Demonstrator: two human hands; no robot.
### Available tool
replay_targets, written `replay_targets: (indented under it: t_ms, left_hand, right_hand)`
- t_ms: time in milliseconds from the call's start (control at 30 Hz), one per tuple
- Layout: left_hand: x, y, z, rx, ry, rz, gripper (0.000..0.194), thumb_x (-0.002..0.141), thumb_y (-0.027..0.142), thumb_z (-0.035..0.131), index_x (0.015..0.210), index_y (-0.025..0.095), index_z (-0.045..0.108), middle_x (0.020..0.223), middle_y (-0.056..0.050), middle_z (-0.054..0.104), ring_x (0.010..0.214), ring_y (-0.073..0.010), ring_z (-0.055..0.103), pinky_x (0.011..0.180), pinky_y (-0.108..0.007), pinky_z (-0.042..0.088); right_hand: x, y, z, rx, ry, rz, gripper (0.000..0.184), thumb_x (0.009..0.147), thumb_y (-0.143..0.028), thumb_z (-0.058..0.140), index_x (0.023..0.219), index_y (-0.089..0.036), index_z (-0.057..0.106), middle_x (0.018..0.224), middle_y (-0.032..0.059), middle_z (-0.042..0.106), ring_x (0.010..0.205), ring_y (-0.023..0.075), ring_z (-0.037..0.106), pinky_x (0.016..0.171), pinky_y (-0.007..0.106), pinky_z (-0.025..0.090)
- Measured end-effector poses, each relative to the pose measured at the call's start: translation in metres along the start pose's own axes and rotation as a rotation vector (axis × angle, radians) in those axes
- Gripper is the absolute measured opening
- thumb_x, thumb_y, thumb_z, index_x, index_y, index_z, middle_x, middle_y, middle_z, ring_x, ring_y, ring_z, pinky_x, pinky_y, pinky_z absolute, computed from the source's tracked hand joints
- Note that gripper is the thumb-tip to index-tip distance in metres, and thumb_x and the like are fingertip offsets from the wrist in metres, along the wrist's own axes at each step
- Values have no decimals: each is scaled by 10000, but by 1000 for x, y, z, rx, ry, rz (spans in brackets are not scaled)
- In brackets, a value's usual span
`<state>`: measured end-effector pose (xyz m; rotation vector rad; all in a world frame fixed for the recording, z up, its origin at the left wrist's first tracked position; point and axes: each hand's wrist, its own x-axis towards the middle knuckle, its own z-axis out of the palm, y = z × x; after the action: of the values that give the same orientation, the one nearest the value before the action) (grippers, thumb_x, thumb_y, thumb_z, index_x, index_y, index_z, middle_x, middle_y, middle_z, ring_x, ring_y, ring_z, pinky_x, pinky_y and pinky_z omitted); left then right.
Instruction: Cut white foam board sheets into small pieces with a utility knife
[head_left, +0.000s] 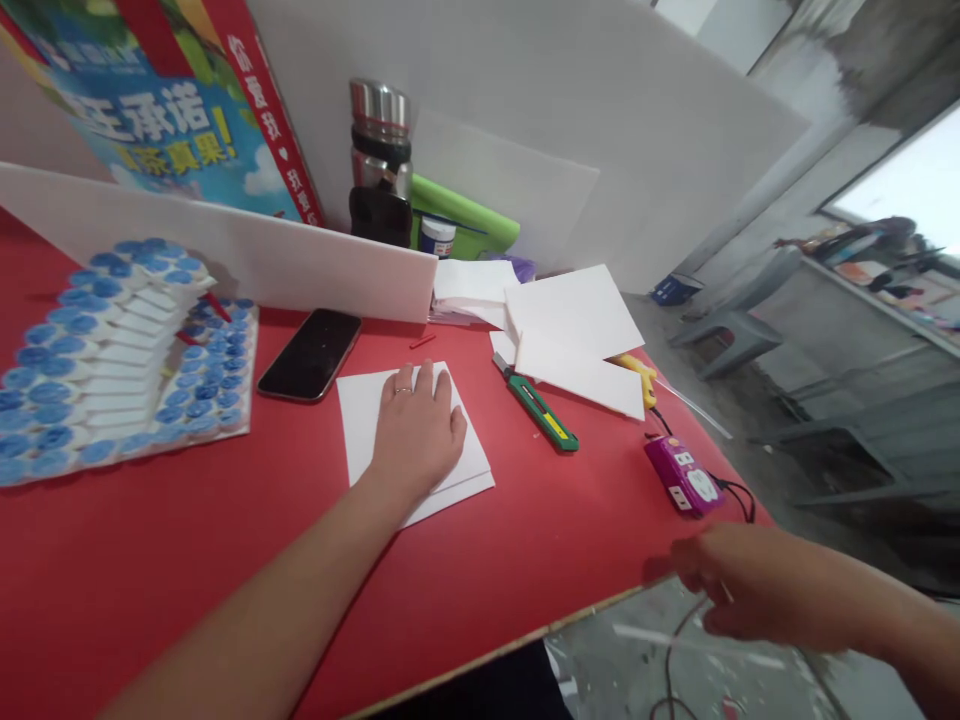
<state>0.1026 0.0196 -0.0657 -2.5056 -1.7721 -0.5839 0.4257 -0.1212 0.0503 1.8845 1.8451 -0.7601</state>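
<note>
My left hand, a ring on one finger, lies palm down on white foam-board-like sheets; its fingers are stretched out. Two edges show at the sheets' lower right, so at least two are stacked. To their right a green utility knife rests on the red tabletop. My right hand hangs over the table's front right edge, smeared by motion, its fingers partly hidden. The nearest thing to it is a purple power socket box with black cords.
Loose white sheets lie behind the knife, partly over a yellow tool. A phone sits left of the stack. Further left stands a white piece trimmed with blue rosettes. Metal flasks stand behind an upright white panel.
</note>
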Motion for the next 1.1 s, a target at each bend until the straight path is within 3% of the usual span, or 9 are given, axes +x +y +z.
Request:
replay_targets:
  t_ms: [67,167,267,400,633,733,833,1000,1100]
  left_hand:
    - [1,-1,-1,-19,8,-32,570,993,329,432,1474,43,541,1573,-275,463,1420,-483,427,1144,-598,331]
    - [3,-4,-3,-50,17,-84,601,994,377,460,1500,56,506,1511,-279,520,1391,-485,440,1098,-626,359]
    - [3,-9,-4,-99,25,-64,566,1009,373,442,1480,70,521,1358,-242,642,1343,-451,488,1084,-622,371]
    - [5,-17,-6,-284,69,-23,510,995,291,428,1454,104,548,1297,-195,686,1252,-369,589,1098,-559,400]
    - [8,-23,-11,-842,138,-276,449,984,404,508,1340,162,635,1175,-140,722,1096,-304,673,1003,-489,498]
    - [10,-23,-13,-1131,246,-411,431,985,474,557,1286,182,655,1134,-117,732,1092,-280,695,1022,-473,503]
    - [10,-20,-19,-1334,305,-386,403,983,482,585,1260,197,648,1146,-99,721,1083,-259,709,1041,-468,512]
    - [7,-20,-32,-1201,377,-222,355,1014,428,557,1307,235,613,1372,-105,616,1316,-258,595,1167,-464,438]
    - [7,-28,-32,-1022,447,-273,401,992,416,598,1358,253,586,1481,-112,537,1412,-269,515,1228,-471,366]
  right_hand:
    - [8,-8,0,125,3,-84,91,778,-252,752,717,-295,701,742,84,729,661,232,670,585,360,446]
    - [44,-45,1,551,56,-210,201,924,-441,654,905,-248,709,846,83,755,714,227,697,611,350,509]
    - [83,-89,2,1076,80,-250,255,881,-417,732,1015,-202,706,1029,98,767,863,217,744,752,349,593]
    - [112,-130,-2,1427,11,-254,245,844,-295,804,1022,-159,707,1094,139,766,929,211,750,830,346,611]
    - [133,-156,-20,1613,-69,-274,193,785,-240,828,874,-144,687,839,60,706,734,155,684,591,246,513]
    - [147,-164,-26,1544,-85,-266,210,769,-271,818,756,-156,643,722,1,629,546,73,511,457,206,360]
    - [160,-172,-30,1514,-97,-283,352,742,-360,834,641,-178,550,605,-59,505,457,37,316,402,201,166]
    - [171,-171,-26,1563,182,-369,427,689,-426,872,595,-201,521,510,-101,378,442,43,231,407,223,148]
    - [176,-154,-26,1691,410,-434,386,710,-450,876,653,-197,589,536,-88,406,460,56,296,405,220,192]
